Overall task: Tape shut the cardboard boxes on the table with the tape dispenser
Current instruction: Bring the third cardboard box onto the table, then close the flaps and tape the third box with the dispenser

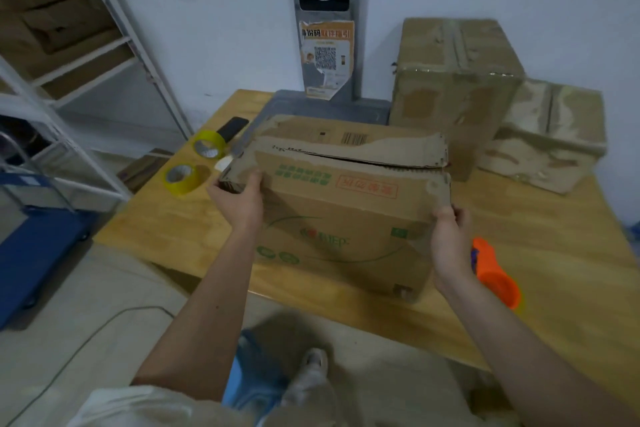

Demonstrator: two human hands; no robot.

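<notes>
Box in both hands, flaps still gaping

Cardboard box [341,215] sits at the near edge of the surface [540,236], long axis running left to right. Your left hand [239,199] and right hand [450,236] each grasp a top corner. Your right is nearer the orange tape dispenser [495,274], which your forearm partly hides. The box's contents are out of sight.

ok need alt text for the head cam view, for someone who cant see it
Both hands, left hand and right hand, grip the ends of an untaped cardboard box on a wooden table. An orange tape dispenser lies right of it, two yellow tape rolls to its left, and two taped boxes behind.
</notes>
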